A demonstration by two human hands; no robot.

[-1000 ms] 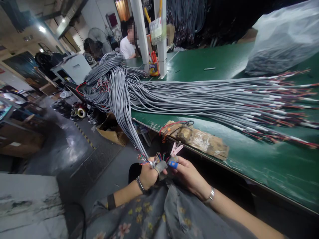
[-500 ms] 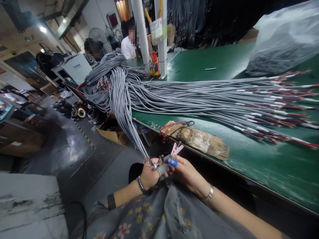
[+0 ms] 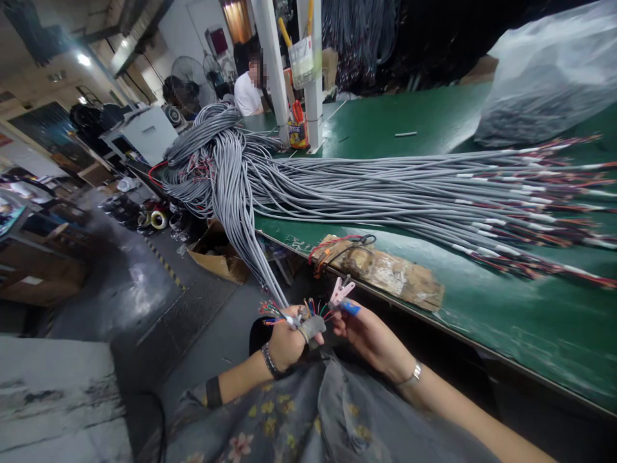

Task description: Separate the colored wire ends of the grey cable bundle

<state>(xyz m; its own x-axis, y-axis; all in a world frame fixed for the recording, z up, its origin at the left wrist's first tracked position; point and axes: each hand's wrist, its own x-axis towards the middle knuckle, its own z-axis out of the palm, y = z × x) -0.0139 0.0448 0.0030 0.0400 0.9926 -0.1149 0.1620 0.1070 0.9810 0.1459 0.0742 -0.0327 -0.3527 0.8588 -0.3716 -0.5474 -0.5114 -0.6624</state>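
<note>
My left hand [image 3: 286, 344], its thumb wrapped in grey tape, is closed around the ends of several grey cables [image 3: 270, 280]. Thin coloured wires [image 3: 272, 313] fan out on both sides of that grip. To its right, my right hand [image 3: 359, 331], with blue tape on a finger, is closed in a pinch; a thin reddish wire appears to run into its fingertips from the left hand. A pink clothespin [image 3: 341, 291] stands just above the right fingertips; what it is fixed to is hidden.
Long grey cables [image 3: 366, 186] with stripped ends lie along the green bench [image 3: 520, 334]. A worn wooden block [image 3: 385, 273] sits at its edge. A plastic bag [image 3: 554, 77] stands at back right; an open carton [image 3: 219, 257] is on the floor. Another person [image 3: 247, 93] sits behind the posts.
My right hand has moved a little right, away from my left hand. The coloured wires in the left hand now spread wider. The clothespin has stayed in place.
</note>
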